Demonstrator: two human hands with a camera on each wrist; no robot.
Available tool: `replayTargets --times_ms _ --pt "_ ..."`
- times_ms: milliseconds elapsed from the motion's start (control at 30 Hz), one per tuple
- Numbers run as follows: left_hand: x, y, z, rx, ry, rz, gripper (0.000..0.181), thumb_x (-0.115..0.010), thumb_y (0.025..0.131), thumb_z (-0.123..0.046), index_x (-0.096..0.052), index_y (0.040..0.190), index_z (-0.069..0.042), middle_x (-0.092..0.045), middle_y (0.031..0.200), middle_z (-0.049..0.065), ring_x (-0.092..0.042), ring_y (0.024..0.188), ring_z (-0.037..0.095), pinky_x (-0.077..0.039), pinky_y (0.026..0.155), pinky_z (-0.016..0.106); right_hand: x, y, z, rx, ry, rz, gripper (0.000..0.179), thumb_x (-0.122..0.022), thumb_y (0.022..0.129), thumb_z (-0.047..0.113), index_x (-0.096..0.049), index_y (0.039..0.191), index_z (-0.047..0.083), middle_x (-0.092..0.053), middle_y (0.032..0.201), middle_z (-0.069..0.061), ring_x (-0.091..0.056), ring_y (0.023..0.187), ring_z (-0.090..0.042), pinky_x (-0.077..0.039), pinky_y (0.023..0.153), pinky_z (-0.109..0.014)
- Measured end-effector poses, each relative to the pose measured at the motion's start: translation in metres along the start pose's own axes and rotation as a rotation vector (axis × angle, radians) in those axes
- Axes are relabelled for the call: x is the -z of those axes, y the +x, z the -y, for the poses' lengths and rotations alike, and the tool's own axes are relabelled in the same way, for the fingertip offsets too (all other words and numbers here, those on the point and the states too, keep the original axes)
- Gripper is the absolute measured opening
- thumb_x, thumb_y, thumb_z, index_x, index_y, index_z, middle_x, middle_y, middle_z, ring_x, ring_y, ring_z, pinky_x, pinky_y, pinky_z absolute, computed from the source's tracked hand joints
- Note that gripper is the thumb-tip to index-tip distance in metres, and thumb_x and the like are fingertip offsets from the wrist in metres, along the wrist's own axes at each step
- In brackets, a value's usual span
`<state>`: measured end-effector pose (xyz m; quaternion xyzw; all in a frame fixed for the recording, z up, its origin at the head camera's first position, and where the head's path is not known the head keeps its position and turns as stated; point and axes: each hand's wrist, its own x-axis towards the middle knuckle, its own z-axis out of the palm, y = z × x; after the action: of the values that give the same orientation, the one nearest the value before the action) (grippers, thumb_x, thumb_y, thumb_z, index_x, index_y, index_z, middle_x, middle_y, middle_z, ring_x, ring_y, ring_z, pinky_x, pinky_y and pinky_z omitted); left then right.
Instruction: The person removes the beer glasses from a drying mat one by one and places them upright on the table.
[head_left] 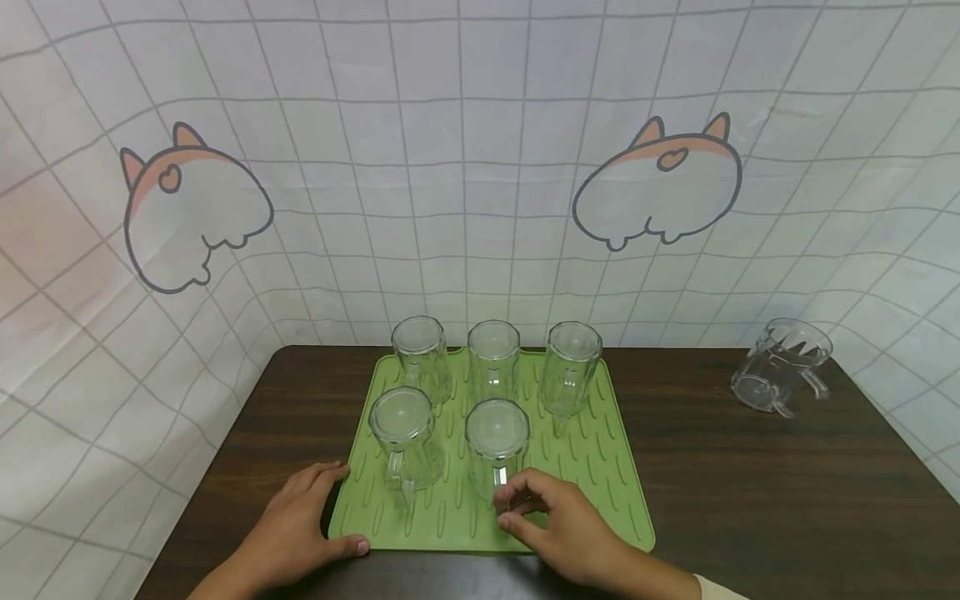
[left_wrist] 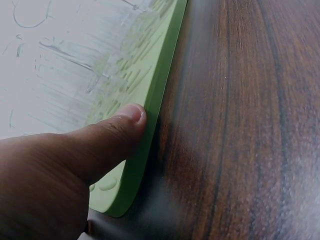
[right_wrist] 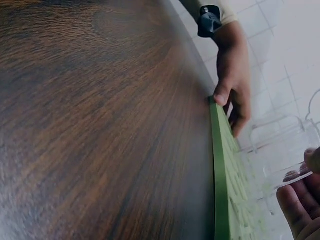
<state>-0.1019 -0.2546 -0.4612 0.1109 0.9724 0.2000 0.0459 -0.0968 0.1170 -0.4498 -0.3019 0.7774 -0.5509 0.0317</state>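
Clear glass mugs stand upside down on a green ribbed drying mat, three in the back row and two in front. My right hand (head_left: pixel 558 525) is at the front middle mug (head_left: pixel 497 442), thumb and curled fingers pinching its handle. In the right wrist view these fingers (right_wrist: pixel 295 202) meet the clear handle. My left hand (head_left: pixel 288 529) lies at the near left corner of the green mat (head_left: pixel 555 533), fingers along the side and thumb on the front edge. The left wrist view has that thumb (left_wrist: pixel 117 127) extended over the rim. Left of the held mug stands another mug (head_left: pixel 408 442).
Behind are the back left mug (head_left: pixel 422 358), back middle mug (head_left: pixel 493 362) and back right mug (head_left: pixel 572 367). One more glass mug (head_left: pixel 780 367) stands off the mat, far right on the dark wooden table (head_left: pixel 735 492). A white gridded curtain (head_left: pixel 480 208) borders the table.
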Motion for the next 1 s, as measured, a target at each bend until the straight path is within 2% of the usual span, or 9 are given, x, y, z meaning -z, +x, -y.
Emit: replayTargets --times_ms 133,433,767,1000 --pt "0.000 0.000 0.000 -0.009 0.001 -0.010 0.110 -0.081 0.067 -0.076 -0.052 0.145 -0.004 -0.048 0.147 0.018 -0.043 0.135 0.046 -0.039 0.102 0.067 -0.002 0.001 -0.001 0.003 -0.018 -0.012 0.012 -0.071 0.099 0.015 -0.064 0.109 0.013 -0.072 0.106 -0.006 -0.068 0.093 -0.010 -0.057 0.084 -0.031" --pt "0.001 0.002 0.000 -0.019 0.012 -0.014 0.109 -0.080 0.067 -0.076 -0.052 0.145 -0.004 -0.049 0.146 0.019 -0.044 0.135 0.046 -0.039 0.101 0.067 0.001 -0.001 -0.005 0.110 -0.074 -0.055 0.010 -0.069 0.099 0.013 -0.062 0.105 0.014 -0.071 0.102 0.001 -0.068 0.087 -0.008 -0.058 0.082 -0.030" --pt "0.001 0.001 0.000 -0.006 -0.002 0.009 0.111 -0.080 0.068 -0.076 -0.051 0.146 -0.003 -0.047 0.148 0.020 -0.042 0.136 0.048 -0.038 0.101 0.069 0.019 -0.012 0.002 0.165 -0.111 -0.055 0.013 -0.069 0.098 0.007 -0.061 0.107 0.013 -0.070 0.102 0.001 -0.069 0.088 -0.009 -0.058 0.082 -0.031" --pt "0.000 0.002 0.000 -0.013 -0.004 0.013 0.111 -0.081 0.068 -0.075 -0.051 0.146 -0.002 -0.047 0.148 0.020 -0.042 0.136 0.047 -0.038 0.101 0.068 0.035 -0.020 0.004 0.200 -0.153 -0.102 0.019 -0.071 0.095 0.000 -0.062 0.105 0.014 -0.070 0.099 0.003 -0.069 0.084 -0.010 -0.059 0.078 -0.030"
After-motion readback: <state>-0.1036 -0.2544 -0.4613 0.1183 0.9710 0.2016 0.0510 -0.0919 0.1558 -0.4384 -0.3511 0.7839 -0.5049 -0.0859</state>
